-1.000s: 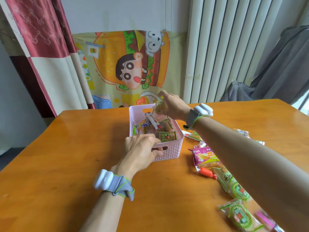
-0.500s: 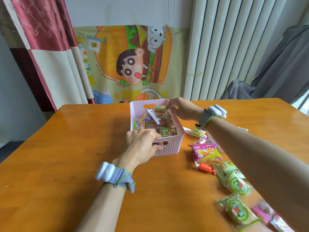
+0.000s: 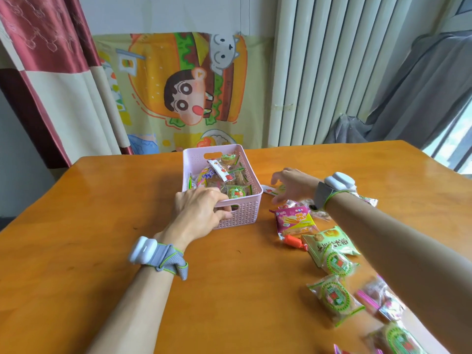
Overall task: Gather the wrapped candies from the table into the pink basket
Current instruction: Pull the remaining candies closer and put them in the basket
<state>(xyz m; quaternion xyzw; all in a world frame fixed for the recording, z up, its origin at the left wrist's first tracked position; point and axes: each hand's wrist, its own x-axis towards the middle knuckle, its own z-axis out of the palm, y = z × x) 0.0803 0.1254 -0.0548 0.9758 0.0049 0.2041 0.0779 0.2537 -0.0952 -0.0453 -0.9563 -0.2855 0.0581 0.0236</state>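
The left hand (image 3: 201, 210) grips the basket (image 3: 194, 162), fingers curled over its near rim. The basket looks light; if that grip slackens, I judge a knock from the other hand could shove it across the table (image 3: 102, 226). The pile inside sits close to the rim, so a tossed candy may bounce out.

The right hand (image 3: 291, 185) holds nothing, with its fingers spread and loose. It sits just right of the basket. A white packet (image 3: 269, 190) lies at its fingertips, between hand and basket. The glossy wrap could slip from a hasty pinch.

A pink packet (image 3: 296, 219) lies just behind the hand, toward the person. The green candies (image 3: 334, 297) trail back beside the forearm. A low arm could sweep them off the table edge.
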